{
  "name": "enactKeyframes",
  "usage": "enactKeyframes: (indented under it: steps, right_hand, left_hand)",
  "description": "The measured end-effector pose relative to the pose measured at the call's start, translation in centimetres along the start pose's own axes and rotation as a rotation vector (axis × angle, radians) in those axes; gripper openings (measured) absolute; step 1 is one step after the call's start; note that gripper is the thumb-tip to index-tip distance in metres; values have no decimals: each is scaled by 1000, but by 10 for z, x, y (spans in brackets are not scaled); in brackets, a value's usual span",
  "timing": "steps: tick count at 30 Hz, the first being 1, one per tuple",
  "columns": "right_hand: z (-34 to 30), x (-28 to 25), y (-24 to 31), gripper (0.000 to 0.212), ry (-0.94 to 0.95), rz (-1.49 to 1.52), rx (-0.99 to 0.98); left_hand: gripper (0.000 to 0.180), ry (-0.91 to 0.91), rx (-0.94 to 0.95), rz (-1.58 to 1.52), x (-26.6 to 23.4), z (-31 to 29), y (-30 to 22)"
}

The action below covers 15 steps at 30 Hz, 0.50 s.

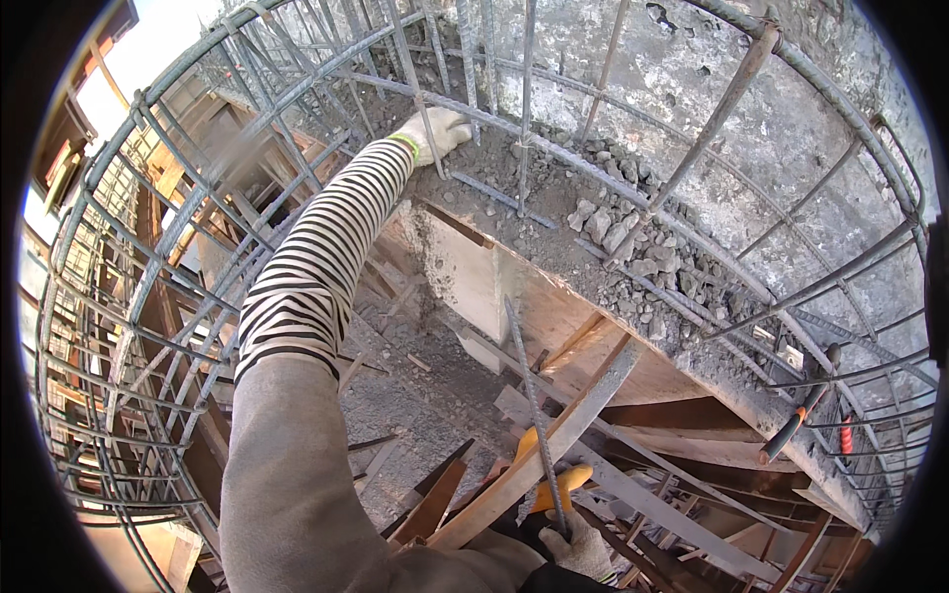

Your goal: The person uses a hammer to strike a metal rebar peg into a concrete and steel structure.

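Steel rod (pixel 531 381): your right grip (pixel 578 551) is wrapped around its near end, and it slants away across a timber brace (pixel 595 395), so lift it clear before any swing. Your left grip (pixel 435 135) bends among rebar (pixel 527 99), grey rubble (pixel 596 225) to its right; I can't tell whether it holds anything. Best guard those knuckles.

On the far side, a pitted grey concrete wall (pixel 840 119) is seen. At the right, an orange-and-black-handled tool (pixel 788 432) is left near a small red object (pixel 845 436). Nearer, a timber beam (pixel 593 397) is slanted above gravel-strewn ground (pixel 445 395), where loose boards (pixel 432 502) are scattered.
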State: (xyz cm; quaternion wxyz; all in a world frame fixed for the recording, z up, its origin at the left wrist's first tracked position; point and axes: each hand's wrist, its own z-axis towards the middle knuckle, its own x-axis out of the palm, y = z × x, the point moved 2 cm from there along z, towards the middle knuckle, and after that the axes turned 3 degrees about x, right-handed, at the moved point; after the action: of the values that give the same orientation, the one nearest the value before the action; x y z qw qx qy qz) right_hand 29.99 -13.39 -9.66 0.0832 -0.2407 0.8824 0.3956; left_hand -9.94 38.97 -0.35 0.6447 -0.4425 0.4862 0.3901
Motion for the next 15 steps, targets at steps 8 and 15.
enactKeyframes:
  steps: [8,15]
  right_hand:
    - [10,-2,-15,47,14,-69,-12]
    - [32,13,-57,42,1,-100,-91]
  left_hand:
    - [50,382,-82,214,-51,-50,-35]
    - [37,353,-69,386,-75,-109,-115]
